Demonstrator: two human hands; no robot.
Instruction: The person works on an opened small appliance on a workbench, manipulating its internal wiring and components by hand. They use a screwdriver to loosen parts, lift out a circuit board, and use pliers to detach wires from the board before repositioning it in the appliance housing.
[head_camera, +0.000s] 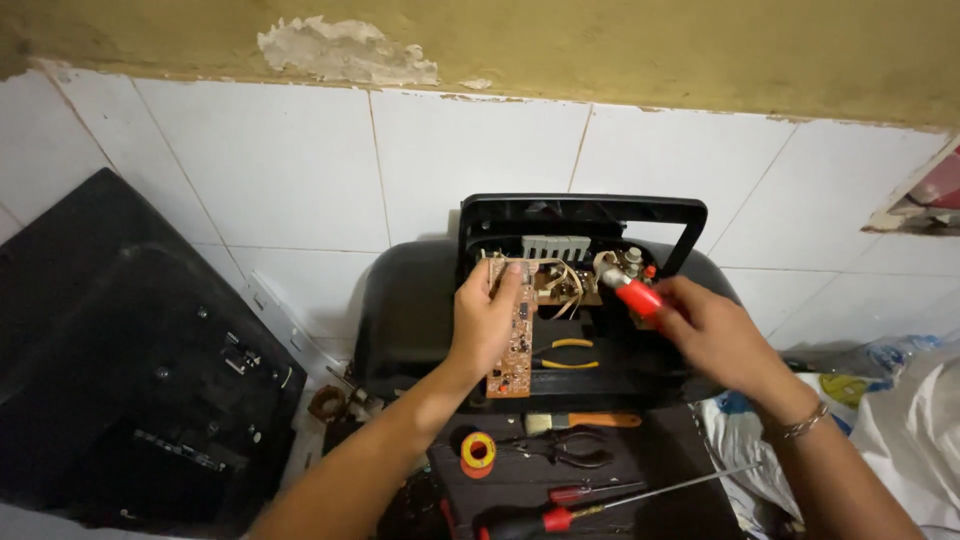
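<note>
My left hand (484, 320) holds a narrow brown circuit board (514, 350) by its upper end, lifted over an opened black radio-type device (580, 215) with a carry handle. Pale wires (562, 283) run from the board into the device. My right hand (712, 335) grips a red-handled tool (636, 294), its tip pointing at the parts inside the casing near a small white component (632, 258). A metal bracelet sits on my right wrist.
A big black television back (120, 370) leans on the tiled wall at left. Below the device lie yellow-handled cutters (568, 354), a brush (585, 421), black pliers (565, 450), a solder spool (478, 452) and red screwdrivers (600, 508). Plastic bags (880, 400) sit at right.
</note>
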